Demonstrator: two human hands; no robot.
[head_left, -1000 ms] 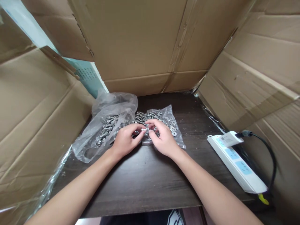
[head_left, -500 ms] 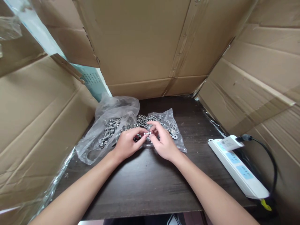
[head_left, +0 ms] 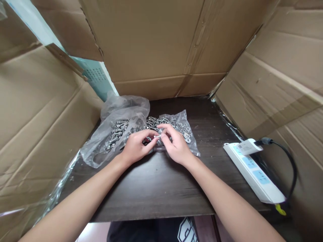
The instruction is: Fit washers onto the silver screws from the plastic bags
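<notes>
Two hands are meeting in the head view above a dark wooden table (head_left: pixel 156 191): the left hand (head_left: pixel 135 148) is pinching one end of a small metal screw (head_left: pixel 157 136) between thumb and forefinger, other fingers curled, and the right hand (head_left: pixel 177 148) is closing its fingertips on the opposite end. Both are working just over two clear plastic bags, the larger bag (head_left: pixel 101 148) of screws lying to the left and the smaller bag (head_left: pixel 188 133) of washers lying partly under the right hand. Cardboard panels (head_left: pixel 156 43) are enclosing the table, and a white power strip (head_left: pixel 254 171) is lying near its right edge.
</notes>
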